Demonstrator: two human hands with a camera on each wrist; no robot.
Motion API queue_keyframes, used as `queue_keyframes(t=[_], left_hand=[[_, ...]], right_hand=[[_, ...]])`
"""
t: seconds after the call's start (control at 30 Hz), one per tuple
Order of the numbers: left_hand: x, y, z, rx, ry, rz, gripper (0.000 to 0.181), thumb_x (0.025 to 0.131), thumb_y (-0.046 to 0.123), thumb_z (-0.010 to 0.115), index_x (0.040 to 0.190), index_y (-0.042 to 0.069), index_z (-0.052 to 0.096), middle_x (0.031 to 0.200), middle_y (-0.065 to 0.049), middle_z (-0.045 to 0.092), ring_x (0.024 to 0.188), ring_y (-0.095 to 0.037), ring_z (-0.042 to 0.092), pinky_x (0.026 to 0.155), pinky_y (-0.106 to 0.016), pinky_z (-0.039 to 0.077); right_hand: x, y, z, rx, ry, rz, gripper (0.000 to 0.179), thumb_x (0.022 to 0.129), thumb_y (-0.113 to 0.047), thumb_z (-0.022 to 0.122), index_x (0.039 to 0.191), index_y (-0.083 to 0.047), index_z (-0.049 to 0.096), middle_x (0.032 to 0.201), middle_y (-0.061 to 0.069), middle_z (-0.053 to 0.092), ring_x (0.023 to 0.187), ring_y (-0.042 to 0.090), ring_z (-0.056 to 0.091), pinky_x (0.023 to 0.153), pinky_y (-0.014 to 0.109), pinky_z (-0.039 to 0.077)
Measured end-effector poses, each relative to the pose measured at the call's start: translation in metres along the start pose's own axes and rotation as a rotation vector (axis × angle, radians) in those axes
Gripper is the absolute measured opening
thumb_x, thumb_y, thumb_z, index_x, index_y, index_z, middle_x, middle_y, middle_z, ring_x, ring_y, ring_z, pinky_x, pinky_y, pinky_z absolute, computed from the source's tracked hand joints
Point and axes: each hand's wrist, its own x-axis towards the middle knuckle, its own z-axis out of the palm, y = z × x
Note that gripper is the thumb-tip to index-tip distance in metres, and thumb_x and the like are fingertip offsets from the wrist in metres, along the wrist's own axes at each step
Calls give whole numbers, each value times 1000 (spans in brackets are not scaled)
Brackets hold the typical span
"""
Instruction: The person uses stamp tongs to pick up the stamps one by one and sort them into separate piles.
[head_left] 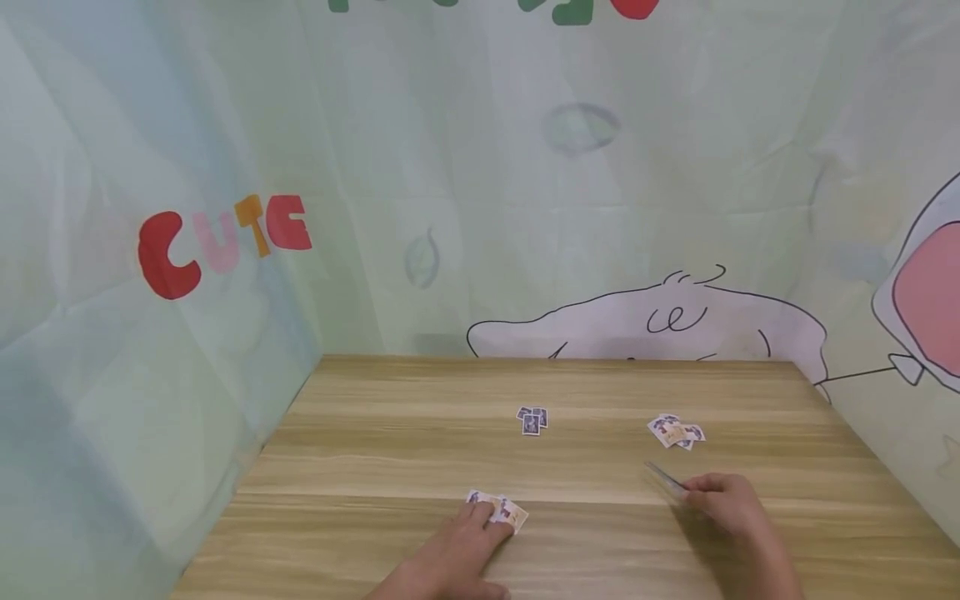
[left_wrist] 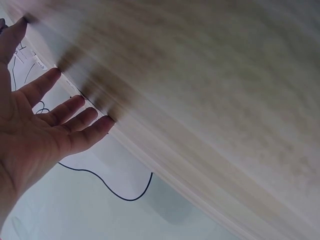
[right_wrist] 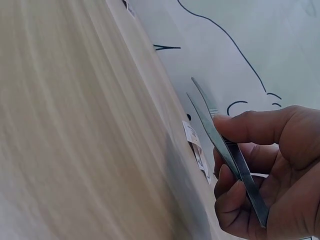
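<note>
My right hand (head_left: 726, 502) holds a pair of metal tweezers (right_wrist: 227, 152) between thumb and fingers, above the wooden table. In the right wrist view the two tweezer tips stand slightly apart with nothing between them. My left hand (head_left: 461, 546) rests its fingertips on small printed paper pieces (head_left: 514, 514), which look like stamps or stickers. Seen from the left wrist, the left hand's fingers (left_wrist: 90, 137) are spread and nearly straight, touching the tabletop. Beyond the tweezers lies an overlapping pile of similar light pieces (head_left: 675, 432).
A small cluster of dark purple pieces with white borders (head_left: 532, 422) lies toward the back middle of the wooden table (head_left: 360, 467). A printed cloth backdrop (head_left: 487, 183) hangs right behind the table's back edge and along its left side.
</note>
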Motion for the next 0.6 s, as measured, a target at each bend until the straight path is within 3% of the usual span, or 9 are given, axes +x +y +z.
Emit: queue_keyframes(t=[0.6], left_hand=[[0, 1, -1, 4, -3, -1, 70, 69, 50, 72, 125, 12, 56, 118, -9, 47, 110, -27, 45, 83, -46, 46]], right_hand=[[3, -12, 27, -64, -31, -106, 19, 73, -1, 68, 90, 8, 66, 69, 3, 57, 61, 19, 49, 53, 28, 40]])
